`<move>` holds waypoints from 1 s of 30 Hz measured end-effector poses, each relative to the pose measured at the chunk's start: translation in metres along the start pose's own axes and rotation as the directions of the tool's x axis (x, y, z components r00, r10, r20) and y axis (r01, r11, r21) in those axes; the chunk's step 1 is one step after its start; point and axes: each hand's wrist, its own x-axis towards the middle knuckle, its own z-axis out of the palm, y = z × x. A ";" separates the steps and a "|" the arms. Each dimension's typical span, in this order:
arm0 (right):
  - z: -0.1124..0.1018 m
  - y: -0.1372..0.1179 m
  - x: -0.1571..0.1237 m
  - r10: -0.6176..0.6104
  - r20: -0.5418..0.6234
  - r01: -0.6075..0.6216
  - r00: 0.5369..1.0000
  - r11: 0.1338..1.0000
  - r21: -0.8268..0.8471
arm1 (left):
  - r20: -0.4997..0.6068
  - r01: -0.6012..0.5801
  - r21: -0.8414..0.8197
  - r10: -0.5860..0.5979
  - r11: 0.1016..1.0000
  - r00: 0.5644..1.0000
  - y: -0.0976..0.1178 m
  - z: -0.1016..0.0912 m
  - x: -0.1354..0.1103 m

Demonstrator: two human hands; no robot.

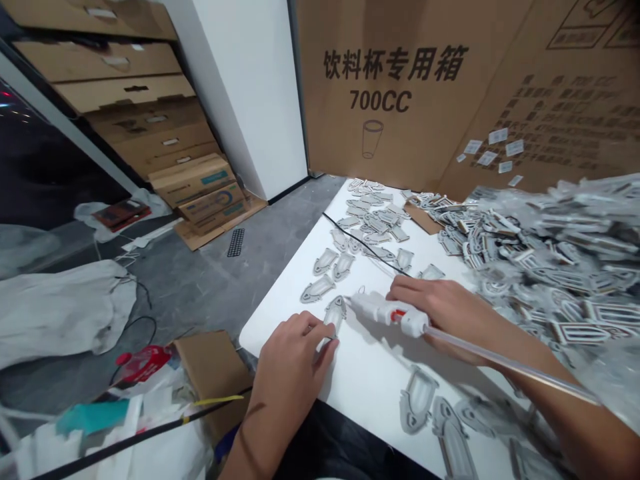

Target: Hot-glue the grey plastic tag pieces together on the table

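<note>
Now I'm pinching a small grey shield-shaped piece [335, 311] flat on the white table [370, 373] with my left hand [295, 357], right hand [447, 308] gripping a white-and-red glue gun [389, 312] beside it; gluing probably needs steady aim.

White table [360, 373]: grey shield-shaped pieces [325, 261], bagged heap [555, 260], black cable [365, 243].
</note>
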 end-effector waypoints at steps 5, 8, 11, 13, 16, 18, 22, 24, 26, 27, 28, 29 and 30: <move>-0.010 0.029 -0.002 0.190 -0.395 -0.092 0.899 0.963 0.253 | -0.019 -0.023 -0.022 0.022 0.999 1.000 -0.003 0.005 0.003; -0.018 0.040 -0.006 0.335 -0.493 -0.157 0.803 0.917 0.367 | -0.013 -0.030 -0.025 0.030 0.999 0.999 -0.002 0.005 0.006; -0.021 0.047 -0.008 0.384 -0.478 -0.182 0.790 0.891 0.415 | -0.022 -0.030 -0.006 0.030 1.000 0.999 0.000 0.004 0.009; -0.018 0.050 -0.008 0.397 -0.457 -0.186 0.796 0.879 0.439 | -0.036 -0.044 0.010 0.044 0.999 0.998 0.001 0.005 0.009; -0.015 0.055 -0.007 0.429 -0.411 -0.207 0.804 0.851 0.483 | -0.066 -0.076 0.031 0.078 0.997 0.995 0.001 0.009 0.009; -0.015 0.057 -0.007 0.432 -0.407 -0.211 0.805 0.849 0.485 | -0.082 -0.097 0.041 0.100 0.994 0.992 0.000 0.011 0.008; -0.016 0.059 -0.007 0.408 -0.412 -0.203 0.815 0.866 0.457 | -0.108 -0.136 0.064 0.142 0.989 0.984 0.000 0.015 0.009; -0.016 0.060 -0.007 0.405 -0.381 -0.216 0.831 0.866 0.450 | -0.119 -0.145 0.073 0.153 0.987 0.981 0.001 0.016 0.010; -0.016 0.060 -0.008 0.409 -0.350 -0.229 0.842 0.861 0.454 | -0.128 -0.150 0.076 0.159 0.986 0.979 0.002 0.017 0.010; -0.016 0.061 -0.008 0.413 -0.341 -0.236 0.845 0.858 0.455 | -0.135 -0.154 0.076 0.163 0.985 0.977 0.002 0.018 0.010; -0.016 0.061 -0.008 0.416 -0.334 -0.243 0.846 0.858 0.452 | -0.142 -0.158 0.075 0.167 0.985 0.976 0.002 0.018 0.010; -0.015 0.061 -0.008 0.417 -0.329 -0.250 0.847 0.859 0.446 | -0.149 -0.164 0.074 0.173 0.984 0.974 0.002 0.019 0.010; -0.015 0.060 -0.008 0.418 -0.326 -0.254 0.848 0.860 0.442 | -0.156 -0.169 0.075 0.179 0.983 0.971 0.002 0.019 0.010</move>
